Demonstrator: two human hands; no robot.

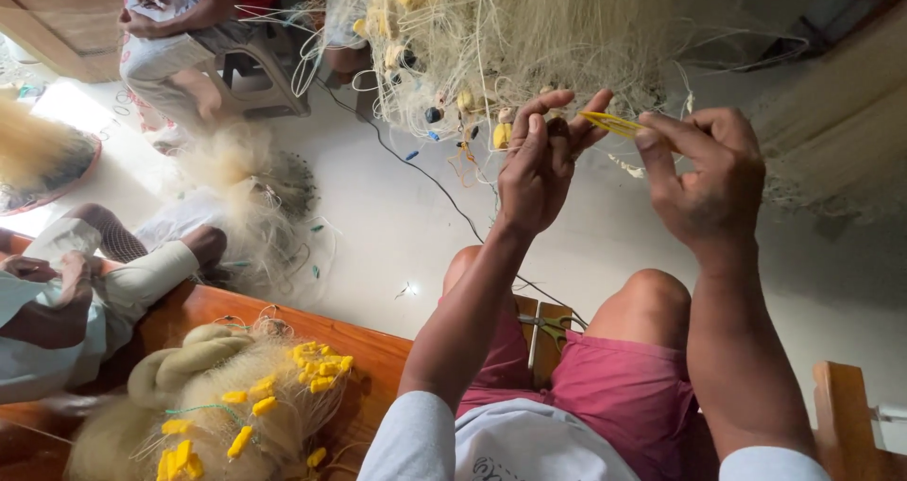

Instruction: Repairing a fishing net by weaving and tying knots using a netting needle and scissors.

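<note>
Far left: a co-worker's sleeve (pixel 142 283) rested on the wooden bench (pixel 364 344). Bundled net with yellow floats (pixel 241 410) lay on that surface, lower left. Top left: another person sat on a grey stool (pixel 260 65), hands of their own busy, kept apart from the wearer's.

Centre: hanging fishing net (pixel 529 37), pale monofilament, with yellow floats and small dark weights bunched at its lower edge. Left hand (pixel 539 174) was raised into that edge, fingers (pixel 546 122) curled and pinching mesh or twine; the exact strand was too fine to tell.

Key relation: yellow netting needle (pixel 609 123) lay between the two hands, long axis roughly horizontal, slightly tilted down to the right. Its tip pointed left at the left hand's fingertips, touching or just beside them. Right hand (pixel 709 179) held the other end, thumb and forefinger closed on it. So the right hand carried the needle; the left was nearer the net.

Below: small scissors (pixel 548 325) lay on the bench between the wearer's knees, well apart from both hands.

No packages, labels or signs were legible anywhere.
</note>
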